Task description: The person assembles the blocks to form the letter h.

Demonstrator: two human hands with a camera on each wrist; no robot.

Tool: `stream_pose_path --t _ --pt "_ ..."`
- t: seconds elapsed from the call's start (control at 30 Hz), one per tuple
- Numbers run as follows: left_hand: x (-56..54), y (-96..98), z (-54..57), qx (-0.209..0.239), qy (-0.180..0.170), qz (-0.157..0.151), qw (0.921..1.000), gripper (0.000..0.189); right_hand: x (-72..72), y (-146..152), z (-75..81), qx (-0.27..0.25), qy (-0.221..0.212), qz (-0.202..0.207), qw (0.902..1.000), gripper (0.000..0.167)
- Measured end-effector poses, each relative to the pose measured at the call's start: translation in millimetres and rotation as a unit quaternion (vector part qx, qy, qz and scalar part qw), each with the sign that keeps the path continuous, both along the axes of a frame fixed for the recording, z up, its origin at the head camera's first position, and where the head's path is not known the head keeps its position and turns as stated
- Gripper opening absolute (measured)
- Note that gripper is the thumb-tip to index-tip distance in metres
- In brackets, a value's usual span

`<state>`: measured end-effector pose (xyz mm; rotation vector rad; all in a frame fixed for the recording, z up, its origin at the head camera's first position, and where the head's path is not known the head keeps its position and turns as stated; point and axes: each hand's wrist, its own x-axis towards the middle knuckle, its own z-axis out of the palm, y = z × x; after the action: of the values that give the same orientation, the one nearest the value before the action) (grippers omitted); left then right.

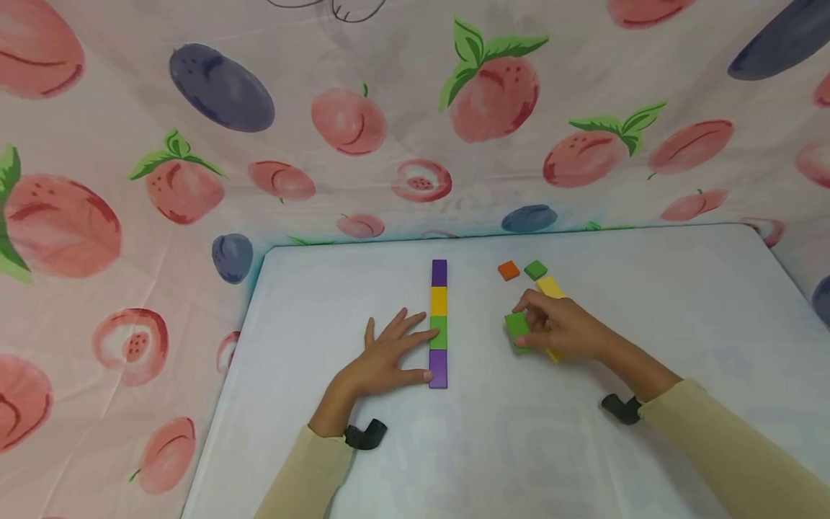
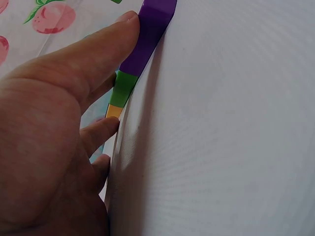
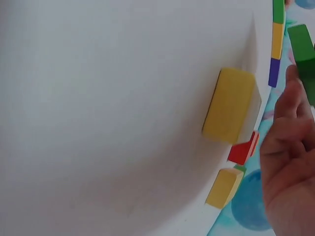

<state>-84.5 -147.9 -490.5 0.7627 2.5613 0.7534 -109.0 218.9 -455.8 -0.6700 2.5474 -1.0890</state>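
Clock read from the head view, far table edge as 12. The white tabletop [image 1: 519, 447] is bounded at 12 by a patterned cloth [image 1: 292, 86]; the row's far end is set just short of that edge. Widest room for moving is found toward 6, with a further strip left between the row and the gripped block. Nine blocks counted: three green, three yellow, two purple, one orange. Four are lined end to end, from 12 to 6: far purple block [image 1: 439, 273], row yellow block [image 1: 438, 301], row green block [image 1: 441, 342], near purple block [image 1: 438, 369]. The row is touched from 8–9 o'clock by the left hand [image 1: 385, 360], fingers spread and extended. At the row's 3, a held green block [image 1: 517, 330] is pinched between thumb and fingers of the right hand [image 1: 560, 328]. Around that block: orange block [image 1: 509, 270] at 12, loose green block [image 1: 535, 269] at 12–1, far yellow block [image 1: 550, 287] at 1, near yellow block [image 3: 229, 105] at 4, partly hidden by the hand.
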Motion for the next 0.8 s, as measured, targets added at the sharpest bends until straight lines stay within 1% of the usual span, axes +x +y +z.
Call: stream_pose_path --t 0.13,0.23,0.37,0.5,0.6,0.7,0.8 --pt "0.7 0.7 0.2 0.005 -0.001 0.001 1.0000 0.073 2.9 -2.8 -0.6 0.008 -0.005 -0.031 0.9995 0.042" --pt "0.5 1.0 -0.1 0.006 -0.002 0.002 1.0000 0.073 5.9 -4.4 -2.0 -0.006 -0.028 -0.041 0.9987 0.042" --pt "0.1 0.9 -0.9 0.004 0.001 0.001 1.0000 0.073 11.9 -7.1 -2.6 -0.021 -0.068 -0.046 0.9964 0.040" --pt "-0.4 0.7 -1.6 0.004 0.001 0.002 1.0000 0.073 18.1 -10.7 -4.0 -0.007 -0.083 -0.051 0.9952 0.038" --pt "-0.5 0.5 -1.8 0.001 0.000 0.003 1.0000 0.073 21.5 -12.8 -5.6 0.003 -0.087 -0.053 0.9948 0.038" --pt "-0.8 0.2 -2.7 -0.003 -0.002 0.003 1.0000 0.073 23.8 -13.8 -6.2 0.002 -0.092 -0.050 0.9945 0.038" --pt "-1.4 -0.3 -3.8 -0.004 -0.002 0.003 1.0000 0.074 24.9 -13.8 -6.0 0.005 -0.087 -0.043 0.9953 0.037"
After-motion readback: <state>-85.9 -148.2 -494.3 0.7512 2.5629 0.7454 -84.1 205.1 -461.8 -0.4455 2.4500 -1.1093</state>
